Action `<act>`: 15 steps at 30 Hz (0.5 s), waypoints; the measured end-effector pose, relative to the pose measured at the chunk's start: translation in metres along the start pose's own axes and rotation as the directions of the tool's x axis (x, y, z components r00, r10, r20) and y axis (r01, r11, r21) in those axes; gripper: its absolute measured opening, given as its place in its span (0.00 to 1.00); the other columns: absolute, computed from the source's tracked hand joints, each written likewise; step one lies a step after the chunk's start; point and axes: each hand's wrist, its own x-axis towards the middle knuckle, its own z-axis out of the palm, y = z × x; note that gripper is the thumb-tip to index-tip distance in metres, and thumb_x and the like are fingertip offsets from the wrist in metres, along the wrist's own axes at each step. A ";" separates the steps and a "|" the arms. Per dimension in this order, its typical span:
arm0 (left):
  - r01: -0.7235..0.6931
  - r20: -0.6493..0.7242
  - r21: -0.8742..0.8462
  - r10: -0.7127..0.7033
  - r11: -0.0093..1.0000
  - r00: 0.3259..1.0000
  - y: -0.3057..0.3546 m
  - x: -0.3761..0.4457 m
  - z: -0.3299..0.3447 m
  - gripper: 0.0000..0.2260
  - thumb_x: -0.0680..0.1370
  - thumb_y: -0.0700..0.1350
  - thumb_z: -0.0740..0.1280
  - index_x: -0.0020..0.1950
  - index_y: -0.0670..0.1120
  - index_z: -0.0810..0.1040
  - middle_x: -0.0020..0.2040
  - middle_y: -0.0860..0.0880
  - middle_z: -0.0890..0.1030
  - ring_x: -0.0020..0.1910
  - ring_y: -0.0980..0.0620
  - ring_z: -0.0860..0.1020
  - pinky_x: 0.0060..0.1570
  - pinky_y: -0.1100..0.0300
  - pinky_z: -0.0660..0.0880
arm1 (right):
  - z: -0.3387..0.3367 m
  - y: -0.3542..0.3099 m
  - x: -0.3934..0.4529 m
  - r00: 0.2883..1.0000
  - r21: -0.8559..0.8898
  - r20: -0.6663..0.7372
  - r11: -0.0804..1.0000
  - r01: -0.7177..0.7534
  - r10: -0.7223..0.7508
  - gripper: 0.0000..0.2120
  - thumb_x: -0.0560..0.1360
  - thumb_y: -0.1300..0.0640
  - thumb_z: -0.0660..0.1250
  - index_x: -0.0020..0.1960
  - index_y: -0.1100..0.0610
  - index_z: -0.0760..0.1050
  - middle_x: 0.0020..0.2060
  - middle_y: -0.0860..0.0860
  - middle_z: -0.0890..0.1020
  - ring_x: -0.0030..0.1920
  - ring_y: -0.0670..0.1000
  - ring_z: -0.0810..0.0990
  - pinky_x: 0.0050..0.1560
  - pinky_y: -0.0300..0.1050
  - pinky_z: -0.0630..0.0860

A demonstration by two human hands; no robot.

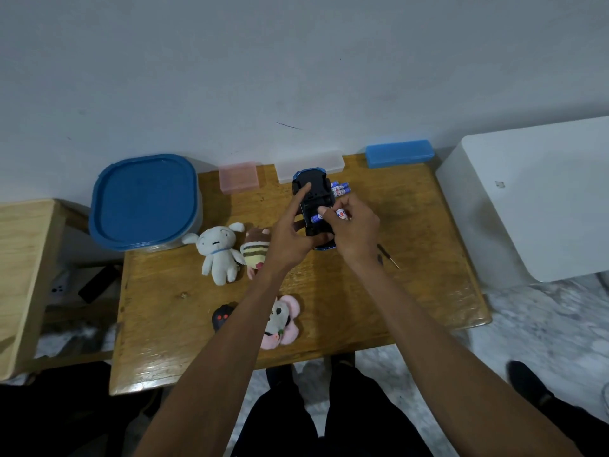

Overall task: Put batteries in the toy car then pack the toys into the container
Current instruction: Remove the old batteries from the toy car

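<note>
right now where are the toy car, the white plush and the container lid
toy car [309, 189] head view, on its black underside
white plush [219, 255] head view, on its body
container lid [145, 201] head view, on the middle of the blue lid

looks down and forward from head height, close above both hands [329, 232], with the wall just beyond them; a single view only.
</note>
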 end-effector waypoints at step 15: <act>0.101 0.082 0.075 -0.107 0.992 0.991 -0.009 0.013 0.010 0.45 0.70 0.39 0.80 0.78 0.65 0.62 0.77 0.52 0.67 0.75 0.47 0.68 0.65 0.39 0.76 | -0.049 0.006 0.055 0.993 0.093 -0.068 0.992 -0.086 0.093 0.14 0.85 0.54 0.56 0.57 0.54 0.81 0.42 0.50 0.81 0.36 0.43 0.76 0.36 0.35 0.71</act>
